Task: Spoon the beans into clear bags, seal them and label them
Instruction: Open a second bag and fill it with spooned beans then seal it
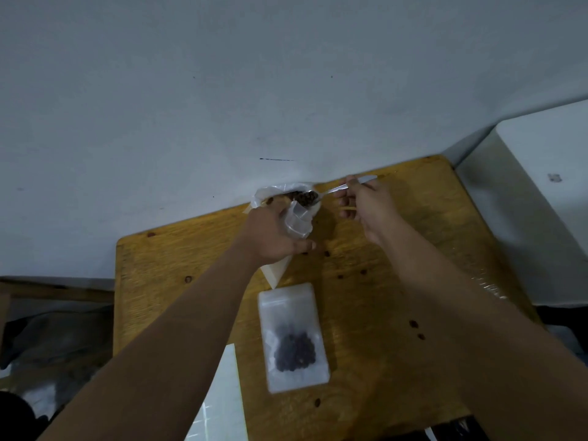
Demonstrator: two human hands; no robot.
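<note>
Your right hand (366,208) pinches the handle of the spoon (337,187) between thumb and fingertips, and the spoon's bowl is sunk in the beans (304,197) heaped in the open supply bag (270,190) at the far edge of the table (413,249), against the wall. Your left hand (270,237) grips a small clear bag (299,222) just beside that heap, fingers curled round it. Whether its mouth is open is too blurred to tell.

You look to be scooping a load for this bag. The next move calls for a level lift and a short carry, with your left hand holding the mouth wide under the spoon.

Nearer you, a filled bag (292,338) lies flat with dark beans in its lower half. No label shows on it, and its seal cannot be judged. Loose beans (413,323) dot the tabletop, so spills are likely here. A white sheet (222,393), perhaps labels, overhangs the near edge. A white box (525,202) stands well apart on the right. Nothing blocks the path from spoon to bag.
</note>
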